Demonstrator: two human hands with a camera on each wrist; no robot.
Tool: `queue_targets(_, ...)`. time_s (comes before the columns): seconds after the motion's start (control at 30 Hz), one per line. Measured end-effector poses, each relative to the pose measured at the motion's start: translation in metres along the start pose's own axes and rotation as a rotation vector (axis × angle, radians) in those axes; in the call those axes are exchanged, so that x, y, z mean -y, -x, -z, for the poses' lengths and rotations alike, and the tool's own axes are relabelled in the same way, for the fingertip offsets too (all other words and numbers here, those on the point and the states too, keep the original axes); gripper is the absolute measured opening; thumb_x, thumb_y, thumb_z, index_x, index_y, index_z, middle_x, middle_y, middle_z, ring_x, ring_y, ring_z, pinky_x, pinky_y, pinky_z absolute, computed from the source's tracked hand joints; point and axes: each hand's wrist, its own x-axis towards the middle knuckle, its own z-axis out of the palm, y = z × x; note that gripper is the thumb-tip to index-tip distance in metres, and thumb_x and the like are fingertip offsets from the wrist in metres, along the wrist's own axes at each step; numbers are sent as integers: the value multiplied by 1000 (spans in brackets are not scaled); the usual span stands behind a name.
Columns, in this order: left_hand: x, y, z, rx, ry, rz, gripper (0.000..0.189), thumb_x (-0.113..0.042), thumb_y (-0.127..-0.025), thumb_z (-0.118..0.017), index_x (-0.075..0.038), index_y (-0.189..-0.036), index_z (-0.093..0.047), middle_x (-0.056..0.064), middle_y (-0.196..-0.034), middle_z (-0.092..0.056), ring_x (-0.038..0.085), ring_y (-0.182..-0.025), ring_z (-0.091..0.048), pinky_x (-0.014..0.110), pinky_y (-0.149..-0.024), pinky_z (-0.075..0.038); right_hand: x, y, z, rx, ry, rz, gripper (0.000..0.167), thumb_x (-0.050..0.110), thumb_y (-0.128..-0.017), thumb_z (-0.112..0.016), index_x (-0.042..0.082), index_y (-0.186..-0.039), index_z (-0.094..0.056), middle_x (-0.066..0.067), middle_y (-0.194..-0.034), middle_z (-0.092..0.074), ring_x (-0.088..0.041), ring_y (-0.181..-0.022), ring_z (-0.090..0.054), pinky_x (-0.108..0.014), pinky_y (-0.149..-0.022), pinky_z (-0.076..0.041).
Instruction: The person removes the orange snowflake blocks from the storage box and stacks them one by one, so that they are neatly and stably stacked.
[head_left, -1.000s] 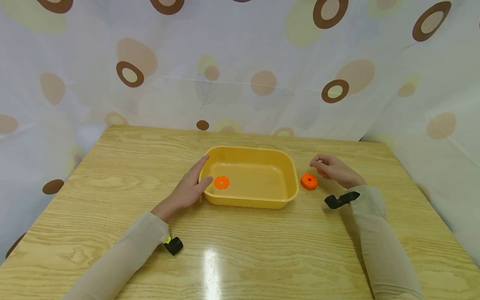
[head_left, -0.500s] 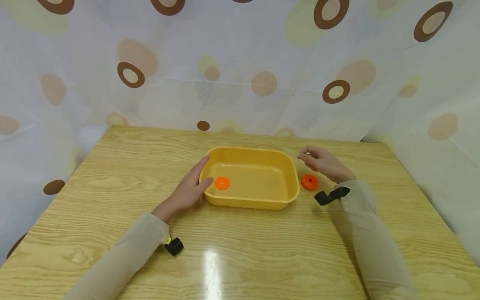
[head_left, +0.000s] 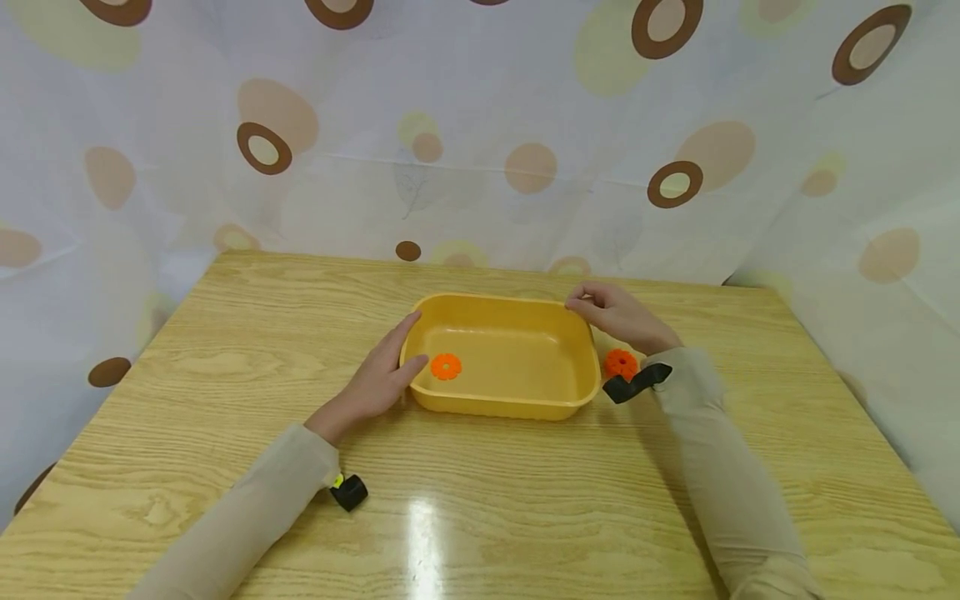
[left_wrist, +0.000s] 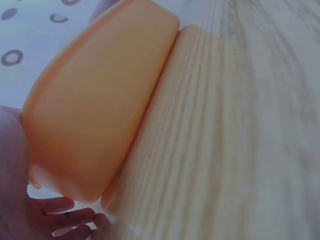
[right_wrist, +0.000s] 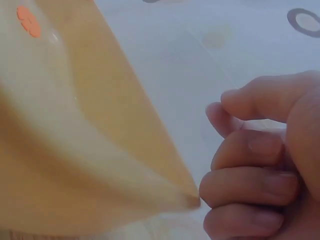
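A yellow plastic basin [head_left: 495,408] sits on the wooden table in the head view. My left hand [head_left: 375,379] grips its left end, thumb at the rim and fingers along the outer wall. Inside, near that end, lies an orange flower-shaped disc [head_left: 446,367]. My right hand [head_left: 618,317] is over the basin's far right corner, fingers curled in and thumb close to the index fingertip. The right wrist view shows nothing in those fingers [right_wrist: 245,187]. Just right of the basin stands a small stack of orange flower-shaped discs [head_left: 621,363], partly covered by the black wrist camera.
The wooden table [head_left: 480,492] extends around the basin on all sides. Behind it and along both sides hangs a white curtain [head_left: 465,200] with brown and beige spots. A black wrist camera [head_left: 349,492] sticks out from the left sleeve.
My right hand has moved left, from beyond the orange stack to the basin's far right corner, its fingers still curled. My left hand and the basin stay put.
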Motion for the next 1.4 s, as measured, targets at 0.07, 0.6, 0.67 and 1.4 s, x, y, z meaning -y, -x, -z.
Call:
queue_targets(0.07,0,0,0,-1,1,-1,65,-22,-100,-47,-8,-155,-15,19,-159,-18,36,-146,-18,54,-117,-17,2,-3,-2,7,8,2,33,25,-102,-49,-6,-109,-57,-21,-106,-54,-29,-89,-51,-29,-76,-45)
queue_targets(0.6,0,-1,1,0,-11,-2,65,-22,-100,-46,-7,-155,-14,19,-159,-17,37,-146,-17,54,-117,-17,28,-23,-4,71,-96,165,26,18,-102,-49,-6,-103,-59,0,-63,-37,-13,-48,-30,-24,-52,-31)
queue_targets(0.67,0,-1,1,-2,-9,-3,65,-22,-100,-46,-7,-155,-14,19,-159,-17,36,-146,-18,54,-118,-17,34,-26,-5,77,-95,199,24,18,-101,-50,-3,-101,-62,2,-62,-37,-13,-46,-29,-24,-49,-31)
queue_targets(1.4,-6,-2,-1,14,0,5,66,-24,-101,-46,-9,-156,-12,16,-160,-16,35,-147,-17,54,-118,-17,55,-63,-63,328,15,174,23,14,-92,-65,2,-112,-70,2,-57,-35,-11,-48,-28,-25,-60,-37)
